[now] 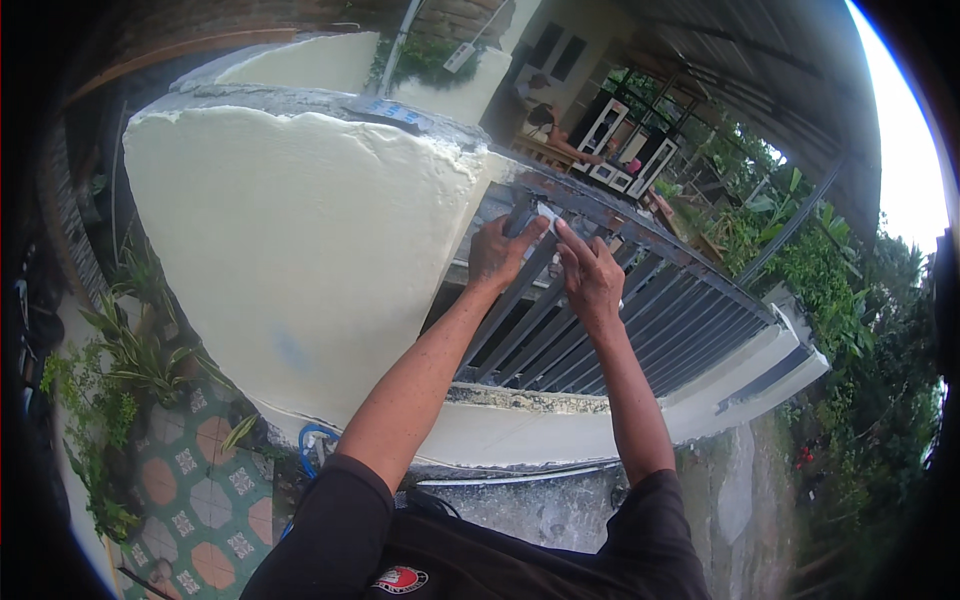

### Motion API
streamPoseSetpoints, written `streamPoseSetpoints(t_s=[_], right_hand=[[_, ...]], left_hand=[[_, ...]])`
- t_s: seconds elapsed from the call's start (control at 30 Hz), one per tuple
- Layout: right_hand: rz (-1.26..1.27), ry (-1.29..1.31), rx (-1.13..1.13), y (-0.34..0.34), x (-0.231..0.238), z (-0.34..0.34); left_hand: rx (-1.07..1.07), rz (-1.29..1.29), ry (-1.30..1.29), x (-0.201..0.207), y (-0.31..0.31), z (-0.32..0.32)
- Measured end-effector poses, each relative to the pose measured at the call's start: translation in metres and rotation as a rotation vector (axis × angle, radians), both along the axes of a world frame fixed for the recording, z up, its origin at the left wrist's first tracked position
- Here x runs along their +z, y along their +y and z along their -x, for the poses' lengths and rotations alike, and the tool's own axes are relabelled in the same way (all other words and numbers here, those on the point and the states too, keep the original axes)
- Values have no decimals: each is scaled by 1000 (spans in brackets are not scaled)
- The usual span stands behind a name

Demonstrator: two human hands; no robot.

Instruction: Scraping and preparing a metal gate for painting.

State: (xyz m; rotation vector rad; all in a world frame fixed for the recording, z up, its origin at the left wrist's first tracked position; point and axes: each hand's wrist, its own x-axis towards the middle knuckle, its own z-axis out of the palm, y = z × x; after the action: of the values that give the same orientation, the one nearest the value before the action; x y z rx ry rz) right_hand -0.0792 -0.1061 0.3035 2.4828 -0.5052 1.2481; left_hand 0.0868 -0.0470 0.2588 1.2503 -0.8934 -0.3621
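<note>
Both my hands are at the top left end of a dark grey slatted fence (575, 335). My left hand (497, 252) is closed, its thumb pressed to a small whitish piece (547, 212) beside the top rail. That piece looks like folded paper or tape; its exact kind cannot be made out. My right hand (595, 280) comes from the other side, index finger stretched to the same piece and the other fingers curled. The left fingertips are partly hidden behind a dark edge near the first slat.
A thick cream wall (300, 220) with a rough top stands left of the fence. Below the slats runs a cream ledge (520, 425). A blue hose (312, 445) hangs low by the wall. Potted plants (140, 345) grow at left. People (548, 125) sit beyond the fence under a roof.
</note>
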Motion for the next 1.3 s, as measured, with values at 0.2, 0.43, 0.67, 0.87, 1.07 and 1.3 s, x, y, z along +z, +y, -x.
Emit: streamPoseSetpoints(t_s=[0.2, 0.43, 0.67, 0.87, 1.07, 1.3], right_hand=[[-14, -49, 146, -4, -8, -9], [-55, -68, 155, -6, -9, -8], [-28, -76, 57, 0, -6, -6], [-7, -28, 63, -1, -4, -9], [-33, -50, 145, -5, -12, -12], [-42, -54, 119, 1, -6, -13]], left_hand=[[34, 296, -15, -3, 1, -2], [-35, 142, 31, -5, 1, -4], [-55, -17, 12, -1, -1, -7], [-6, 3, 24, -3, -2, -4], [30, 290, -17, -9, -2, -5], [-28, -11, 38, -7, -2, -6]])
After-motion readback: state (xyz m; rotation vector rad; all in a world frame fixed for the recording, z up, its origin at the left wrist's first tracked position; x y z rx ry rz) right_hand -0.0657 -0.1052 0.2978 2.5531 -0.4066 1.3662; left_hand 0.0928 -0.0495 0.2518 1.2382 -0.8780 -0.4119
